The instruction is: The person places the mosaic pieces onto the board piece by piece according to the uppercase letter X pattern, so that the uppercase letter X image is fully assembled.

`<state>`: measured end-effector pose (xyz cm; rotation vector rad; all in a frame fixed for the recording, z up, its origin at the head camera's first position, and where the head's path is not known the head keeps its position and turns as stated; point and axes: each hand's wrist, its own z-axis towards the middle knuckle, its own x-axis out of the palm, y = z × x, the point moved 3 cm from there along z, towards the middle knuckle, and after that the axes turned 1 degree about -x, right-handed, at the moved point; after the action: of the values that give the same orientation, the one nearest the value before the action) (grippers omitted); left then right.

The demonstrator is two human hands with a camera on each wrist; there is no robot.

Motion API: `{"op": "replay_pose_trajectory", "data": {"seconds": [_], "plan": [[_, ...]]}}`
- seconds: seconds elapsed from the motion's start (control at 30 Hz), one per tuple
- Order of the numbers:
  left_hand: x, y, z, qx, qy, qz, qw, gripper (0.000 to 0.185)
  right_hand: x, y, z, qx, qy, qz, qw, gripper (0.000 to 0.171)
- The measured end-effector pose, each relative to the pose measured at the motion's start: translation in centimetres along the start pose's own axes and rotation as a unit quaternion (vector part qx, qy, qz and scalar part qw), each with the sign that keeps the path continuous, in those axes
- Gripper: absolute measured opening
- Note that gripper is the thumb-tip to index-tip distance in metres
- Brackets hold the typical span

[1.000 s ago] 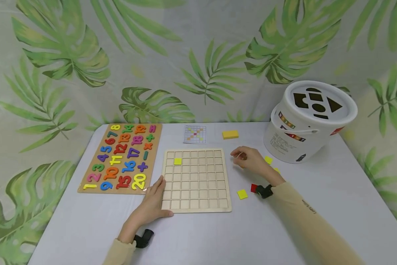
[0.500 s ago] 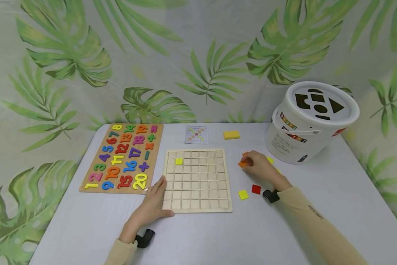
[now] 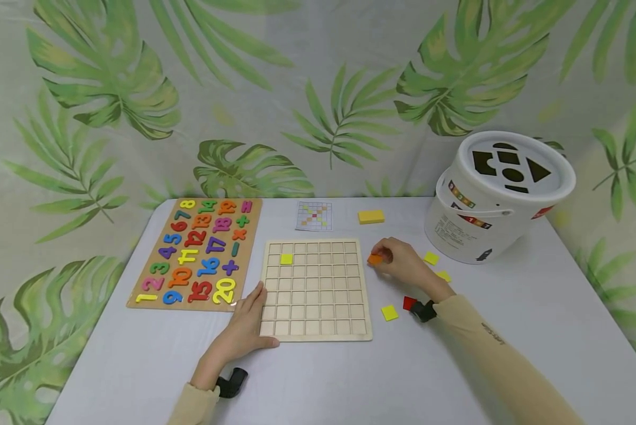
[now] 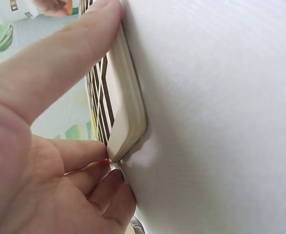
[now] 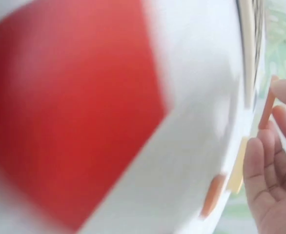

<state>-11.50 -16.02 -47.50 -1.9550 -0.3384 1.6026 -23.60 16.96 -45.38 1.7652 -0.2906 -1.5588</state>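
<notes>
- The left hand [image 3: 243,333] lies on the white worktop [image 3: 137,366] nearest the viewer, fingers straight, pressed against the lower left corner of the wooden grid board [image 3: 316,289]; in the left wrist view the thumb lies along the rim of the grid board [image 4: 126,97] and the curled lower fingers touch its corner.
- The right hand [image 3: 403,264], reaching from a beige sleeve [image 3: 493,354], pinches an orange tile [image 3: 374,259] between thumb and fingertips, just beside the right edge of the grid board and level with its upper rows; it is not over any cell.
- In the right wrist view the orange tile [image 5: 265,109] shows edge-on between the fingertips [image 5: 284,124], with a blurred red tile [image 5: 70,107] filling the foreground.
- On the worktop near the right wrist lie a red tile [image 3: 408,303] and a yellow tile [image 3: 389,312], close together but apart.
- One yellow tile [image 3: 286,258] sits in a cell of the board's second row, second column from the left.
- Two more yellow tiles [image 3: 431,258] lie beyond the right hand, near the white bucket [image 3: 495,198], whose lid has shape cut-outs.
- Left of the grid board is a number puzzle board [image 3: 198,251] with coloured numerals.
- At the far edge lie a small pattern card [image 3: 314,215] and a yellow block [image 3: 371,216].
</notes>
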Motion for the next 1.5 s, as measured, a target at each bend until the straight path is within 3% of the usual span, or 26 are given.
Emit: {"op": "replay_pose_trajectory", "data": {"seconds": [0.27,0.63,0.83,0.97,1.1,1.27,1.5], "plan": [[0.0,-0.1,0.0,-0.004,0.002,0.002,1.0,0.106,2.2,2.5,3.2,-0.083,0.036,0.02,0.996,0.022],[0.0,0.0,-0.1,-0.005,0.0,-0.002,1.0,0.106,4.3,5.0,5.1,-0.099,0.074,-0.071,0.99,0.022],[0.0,0.1,-0.1,-0.002,-0.004,0.0,1.0,0.106,4.3,5.0,4.8,-0.086,0.076,-0.077,0.99,0.024],[0.0,0.1,-0.1,0.001,-0.005,0.006,1.0,0.106,3.2,4.4,3.9,-0.076,0.07,-0.022,0.994,0.025],[0.1,0.2,0.0,0.0,-0.003,0.008,1.0,0.106,1.0,3.0,2.3,-0.065,0.033,0.033,0.997,0.024],[0.2,0.2,0.0,-0.001,-0.002,0.011,0.9999,0.106,-1.8,0.0,-0.8,-0.041,-0.003,0.039,0.998,0.025],[0.2,0.2,0.0,-0.003,-0.003,0.01,0.9999,0.107,-5.1,-5.0,-5.8,0.028,-0.008,0.02,0.999,0.025]]}}
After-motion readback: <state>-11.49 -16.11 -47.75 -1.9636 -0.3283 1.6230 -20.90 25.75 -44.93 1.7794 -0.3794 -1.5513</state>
